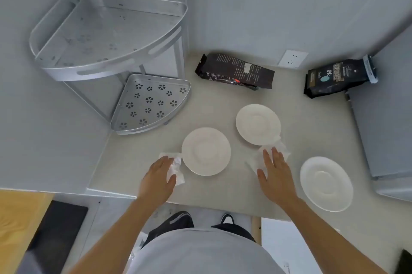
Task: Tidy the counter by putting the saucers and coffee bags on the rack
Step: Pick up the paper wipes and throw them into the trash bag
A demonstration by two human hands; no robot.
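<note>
Three white saucers lie on the counter: one at the centre (206,151), one behind it to the right (258,124), one at the front right (326,183). Two dark coffee bags lie at the back, one in the middle (234,71) and one at the right (341,76). The silver two-tier corner rack (111,59) stands at the back left, and both its shelves hold nothing. My left hand (158,179) rests flat on a crumpled white tissue (176,169) left of the centre saucer. My right hand (275,173) lies spread on another tissue (276,151).
A wall socket (292,58) sits behind the bags. A grey appliance or box (383,117) bounds the counter on the right. The counter's front edge (223,208) runs just behind my wrists, with my feet and the floor below.
</note>
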